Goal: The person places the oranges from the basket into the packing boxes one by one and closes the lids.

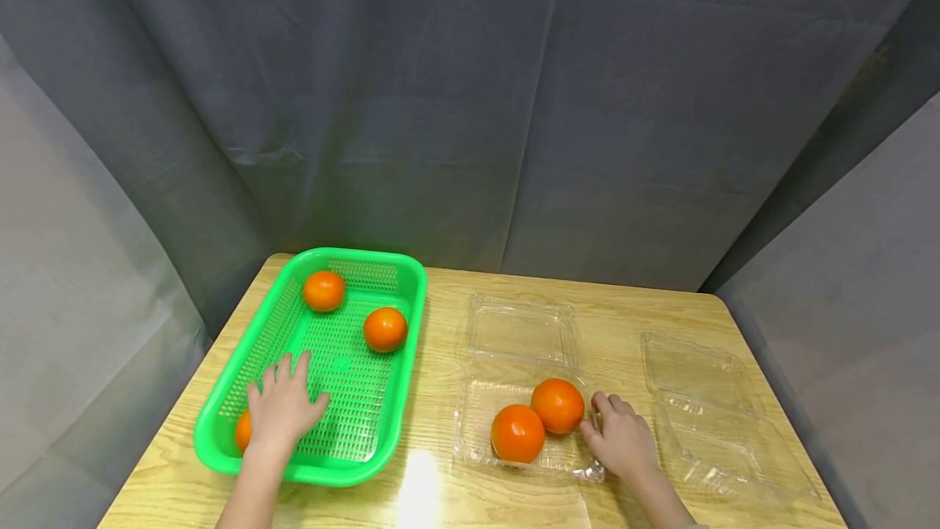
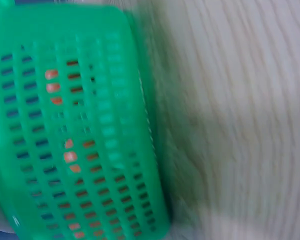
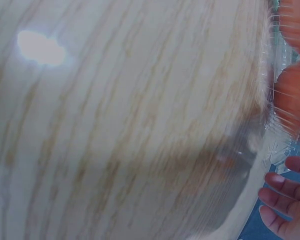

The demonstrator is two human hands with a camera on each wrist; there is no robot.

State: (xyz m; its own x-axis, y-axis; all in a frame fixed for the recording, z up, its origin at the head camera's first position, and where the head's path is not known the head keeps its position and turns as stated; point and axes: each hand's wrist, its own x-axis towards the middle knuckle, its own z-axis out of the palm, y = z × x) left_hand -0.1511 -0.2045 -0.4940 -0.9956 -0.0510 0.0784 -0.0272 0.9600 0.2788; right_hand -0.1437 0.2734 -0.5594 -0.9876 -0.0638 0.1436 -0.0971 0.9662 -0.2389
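My left hand (image 1: 282, 411) is spread with straight fingers over the green plastic basket (image 1: 415, 398), holding nothing. Partly hidden behind it is one orange (image 1: 242, 433) at the basket's near left; two more, a back orange (image 1: 324, 291) and a right-side orange (image 1: 385, 329), lie inside. My right hand (image 1: 624, 441) is at the right edge of an open clear plastic clamshell box (image 1: 477, 411). Its relaxed fingers are close beside the rear orange (image 1: 558, 406) in that box, with a second orange (image 1: 518, 433) next to it. The right wrist view shows loosely bent fingers (image 3: 275, 200) near the box.
A second open clear clamshell box (image 1: 705, 411) lies on the right of the wooden table (image 1: 617, 308). Grey curtains (image 1: 411, 104) hang behind and at both sides. The left wrist view is filled by the basket's slotted wall (image 2: 100, 130) and table surface.
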